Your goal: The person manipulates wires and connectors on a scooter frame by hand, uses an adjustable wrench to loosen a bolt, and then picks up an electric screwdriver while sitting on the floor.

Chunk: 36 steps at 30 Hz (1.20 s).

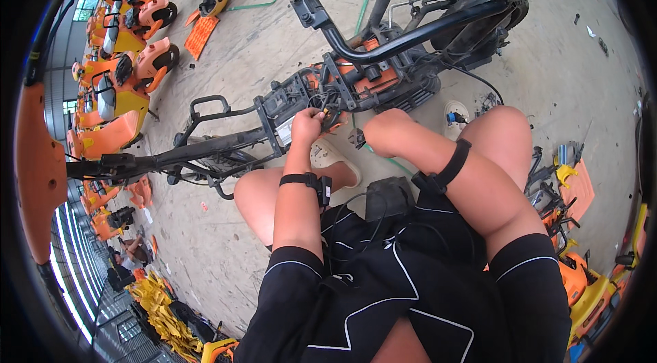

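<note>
A stripped motorbike frame (236,132), black with orange panels, lies across the floor before me. My left hand (307,125) is closed at its middle section, fingers pinching the thin dark cables (327,99); a small yellow piece shows by the fingertips. Just to the right, my right hand (389,129) is curled closed and held low beside the frame. From it the dark jaws of what look like pliers (356,138) point left, apart from the cables. The handles are hidden inside the fist.
The frame's thick black tube loop (383,55) rises beyond my hands. A blue-and-black piece (454,117) is by my right shoe. Orange and yellow scooters (126,82) line the left; loose parts (564,185) lie at right. A person (131,251) sits in the left background.
</note>
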Tool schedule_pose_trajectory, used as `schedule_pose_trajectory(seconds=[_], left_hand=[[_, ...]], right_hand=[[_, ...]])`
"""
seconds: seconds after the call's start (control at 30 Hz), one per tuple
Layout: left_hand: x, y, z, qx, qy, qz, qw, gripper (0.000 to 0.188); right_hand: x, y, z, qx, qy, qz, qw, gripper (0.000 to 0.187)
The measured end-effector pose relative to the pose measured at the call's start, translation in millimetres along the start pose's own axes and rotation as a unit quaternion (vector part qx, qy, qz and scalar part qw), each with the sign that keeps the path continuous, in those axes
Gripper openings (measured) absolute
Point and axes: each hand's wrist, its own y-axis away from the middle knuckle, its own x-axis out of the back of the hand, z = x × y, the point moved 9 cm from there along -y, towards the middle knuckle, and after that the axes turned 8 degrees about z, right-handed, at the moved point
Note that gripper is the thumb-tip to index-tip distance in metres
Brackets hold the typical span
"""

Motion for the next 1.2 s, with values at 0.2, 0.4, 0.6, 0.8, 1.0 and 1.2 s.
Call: schedule_pose_trajectory(seconds=[0.2,0.4,0.6,0.8,1.0,1.2], left_hand=[[-6,6,2,0.094,0.060,-0.005,0.994,0.020],[-11,-18,-35,0.083,-0.072,0.045,0.993,0.024],[-1,-12,-16,0.022,-0.082,0.039,0.996,0.025],[1,-3,-38,-0.060,-0.065,0.055,0.995,0.026],[20,10,-40,-0.029,-0.106,0.174,0.979,0.048],[19,10,-48,0.011,-0.096,0.236,0.967,0.079]], right_hand=[[-3,0,-1,0.002,-0.004,-0.005,1.000,0.026],[-11,-2,-7,0.028,-0.027,0.011,0.999,0.024],[-13,-8,-3,0.004,-0.014,-0.010,1.000,0.029],[-7,-3,-15,0.029,-0.017,0.003,0.999,0.027],[-10,-6,-35,0.052,0.014,-0.017,0.998,0.028],[-5,-3,-55,0.103,0.021,-0.015,0.994,0.027]])
